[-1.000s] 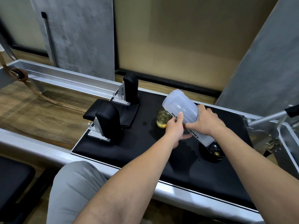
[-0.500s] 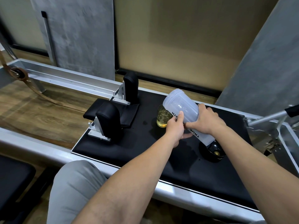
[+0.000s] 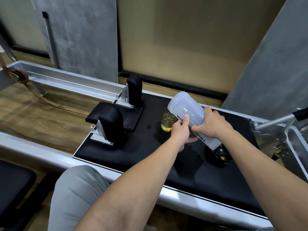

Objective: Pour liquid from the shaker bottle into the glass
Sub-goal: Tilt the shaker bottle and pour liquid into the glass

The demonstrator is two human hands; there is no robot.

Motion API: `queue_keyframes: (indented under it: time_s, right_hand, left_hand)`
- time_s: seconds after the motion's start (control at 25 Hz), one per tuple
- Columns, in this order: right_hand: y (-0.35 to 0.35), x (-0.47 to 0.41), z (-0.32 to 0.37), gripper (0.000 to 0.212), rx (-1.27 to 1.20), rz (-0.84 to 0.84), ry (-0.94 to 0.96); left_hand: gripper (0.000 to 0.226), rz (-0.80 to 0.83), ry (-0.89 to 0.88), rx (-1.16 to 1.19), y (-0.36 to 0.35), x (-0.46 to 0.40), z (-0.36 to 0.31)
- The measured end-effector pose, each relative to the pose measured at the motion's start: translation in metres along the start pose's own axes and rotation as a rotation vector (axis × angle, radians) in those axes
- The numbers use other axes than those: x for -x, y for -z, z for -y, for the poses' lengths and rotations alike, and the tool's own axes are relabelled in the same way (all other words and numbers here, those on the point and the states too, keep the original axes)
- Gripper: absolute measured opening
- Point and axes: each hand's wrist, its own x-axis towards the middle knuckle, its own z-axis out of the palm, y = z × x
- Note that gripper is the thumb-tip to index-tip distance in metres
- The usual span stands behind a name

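The translucent white shaker bottle (image 3: 188, 110) is held tilted, its open mouth up and to the left, just above and right of the glass (image 3: 167, 121). I see no stream leaving the bottle, and it looks empty. The glass stands on the black pad (image 3: 133, 152) with yellow liquid filling its lower part. My left hand (image 3: 180, 130) grips the bottle's middle from below. My right hand (image 3: 211, 124) wraps the lower body from above. The bottle's black lid (image 3: 220, 155) lies upturned on the pad under the bottle's base.
Two black padded shoulder rests (image 3: 111, 120) (image 3: 134, 87) stand left of the glass. Aluminium frame rails (image 3: 66, 79) run along the wooden floor. A metal bar with a black grip (image 3: 275, 120) sticks out at the right. My grey-trousered knee (image 3: 75, 189) is at the near edge.
The bottle's mouth has lifted very slightly up and away from the glass. Both hands keep their grip in nearly the same place.
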Motion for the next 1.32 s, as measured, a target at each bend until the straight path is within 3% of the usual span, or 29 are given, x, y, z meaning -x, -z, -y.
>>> queue_keyframes:
  time_s: [1.32]
  right_hand:
    - [-0.0013,-0.0006,-0.0007,0.086,0.006,-0.008,0.003]
  left_hand:
    - [0.05,-0.001,0.015,0.018,-0.001,0.0045,-0.0023]
